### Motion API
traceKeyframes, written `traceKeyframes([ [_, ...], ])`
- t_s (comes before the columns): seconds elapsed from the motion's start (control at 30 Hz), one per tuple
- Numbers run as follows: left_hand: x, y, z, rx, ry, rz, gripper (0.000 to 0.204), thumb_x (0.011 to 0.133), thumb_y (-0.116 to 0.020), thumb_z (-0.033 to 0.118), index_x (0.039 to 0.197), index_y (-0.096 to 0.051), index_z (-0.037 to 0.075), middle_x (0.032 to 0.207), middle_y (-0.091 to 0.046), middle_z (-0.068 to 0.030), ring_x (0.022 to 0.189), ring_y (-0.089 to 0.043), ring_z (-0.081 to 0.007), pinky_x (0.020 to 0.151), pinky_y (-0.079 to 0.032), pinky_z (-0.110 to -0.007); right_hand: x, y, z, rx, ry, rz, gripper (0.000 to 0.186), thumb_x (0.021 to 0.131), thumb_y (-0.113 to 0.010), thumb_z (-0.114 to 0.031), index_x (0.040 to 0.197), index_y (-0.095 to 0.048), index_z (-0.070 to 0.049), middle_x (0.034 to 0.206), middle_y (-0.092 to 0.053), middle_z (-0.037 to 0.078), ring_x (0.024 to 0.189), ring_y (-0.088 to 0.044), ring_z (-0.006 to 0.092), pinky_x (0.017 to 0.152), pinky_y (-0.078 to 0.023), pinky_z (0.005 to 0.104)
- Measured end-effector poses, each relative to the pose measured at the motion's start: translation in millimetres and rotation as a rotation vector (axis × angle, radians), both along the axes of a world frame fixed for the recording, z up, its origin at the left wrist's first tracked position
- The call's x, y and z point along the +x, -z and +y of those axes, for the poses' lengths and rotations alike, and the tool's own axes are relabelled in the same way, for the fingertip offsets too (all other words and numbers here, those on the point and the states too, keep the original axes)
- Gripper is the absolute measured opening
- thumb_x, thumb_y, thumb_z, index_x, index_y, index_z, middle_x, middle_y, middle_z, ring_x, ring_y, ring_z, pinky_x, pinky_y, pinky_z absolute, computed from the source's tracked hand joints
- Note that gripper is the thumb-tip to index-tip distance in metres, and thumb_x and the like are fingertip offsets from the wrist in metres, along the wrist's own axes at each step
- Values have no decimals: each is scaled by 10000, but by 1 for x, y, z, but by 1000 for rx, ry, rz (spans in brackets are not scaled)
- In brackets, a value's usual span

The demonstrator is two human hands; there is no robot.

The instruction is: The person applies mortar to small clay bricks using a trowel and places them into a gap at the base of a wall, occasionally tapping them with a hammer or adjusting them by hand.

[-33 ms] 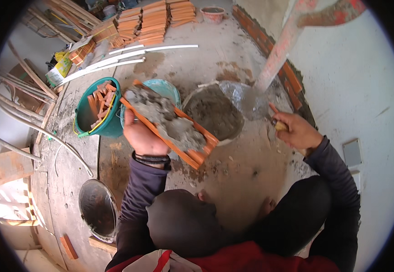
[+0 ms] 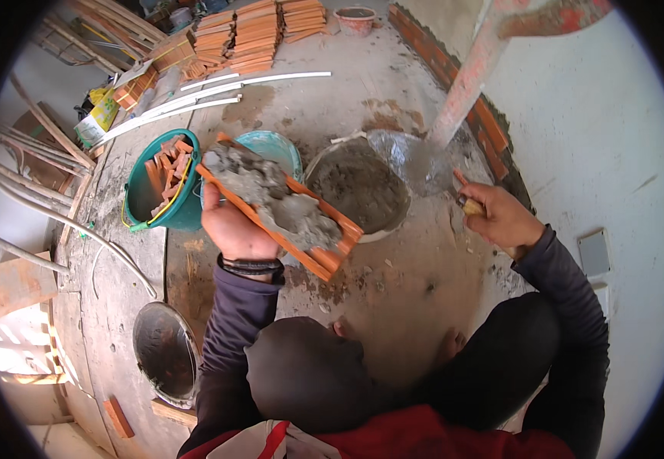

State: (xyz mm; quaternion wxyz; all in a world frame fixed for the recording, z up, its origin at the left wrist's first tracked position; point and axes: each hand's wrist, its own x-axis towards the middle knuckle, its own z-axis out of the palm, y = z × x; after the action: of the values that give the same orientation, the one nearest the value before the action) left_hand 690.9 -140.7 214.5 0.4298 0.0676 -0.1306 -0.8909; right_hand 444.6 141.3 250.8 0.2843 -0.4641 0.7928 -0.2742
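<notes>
My left hand [image 2: 232,228] holds an orange hollow brick [image 2: 330,256] tilted in front of me, its top face covered with grey mortar [image 2: 274,199]. My right hand [image 2: 500,218] grips the wooden handle of a trowel [image 2: 412,162], whose mortar-smeared blade lies over the far right rim of a round mortar tub [image 2: 381,229]. The tub holds wet grey mortar and stands on the concrete floor between my two hands.
A green bucket [image 2: 142,218] with brick pieces stands to the left, and a turquoise bucket [image 2: 277,145] stands behind the held brick. A low brick course [image 2: 492,126] runs along the white wall on the right. Stacked bricks [image 2: 248,30], white pipes [image 2: 217,88], a metal pan [image 2: 165,352].
</notes>
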Motion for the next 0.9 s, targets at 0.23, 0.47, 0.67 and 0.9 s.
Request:
traceKeyframes([
  [0.23,-3,-5,-1,-10,-172,-187,508,1021,-284,403,1367,-489,93,1372,-524,-98,1235,-503,-320,1084,-353,-489,-3,10,9,-77,-143,227,320,752,-599,-55,1061,-569,22,872,-606,216,854,-615,396,1080,-382,409],
  [0.47,19,-13,-15,10,-218,-182,530,1009,-322,474,1366,-506,127,1350,-554,-77,1217,-523,-321,1075,-358,-527,15,-6,-15,157,-212,665,353,738,-592,-36,1090,-604,-11,963,-661,187,902,-641,380,978,-451,478],
  [0.67,25,-12,-4,47,-250,-180,539,1017,-291,447,1388,-476,103,1393,-510,-89,1262,-483,-314,1095,-341,-499,28,9,-71,188,-343,1016,167,769,-595,-126,870,-714,-68,847,-691,130,783,-686,324,647,-530,459],
  [0.9,7,-13,3,28,-140,-88,518,1030,-265,425,1397,-464,118,1380,-513,-77,1225,-506,-308,1065,-377,-488,88,43,-145,520,-544,1246,207,721,-676,-203,888,-772,-128,824,-717,61,749,-692,265,532,-484,486],
])
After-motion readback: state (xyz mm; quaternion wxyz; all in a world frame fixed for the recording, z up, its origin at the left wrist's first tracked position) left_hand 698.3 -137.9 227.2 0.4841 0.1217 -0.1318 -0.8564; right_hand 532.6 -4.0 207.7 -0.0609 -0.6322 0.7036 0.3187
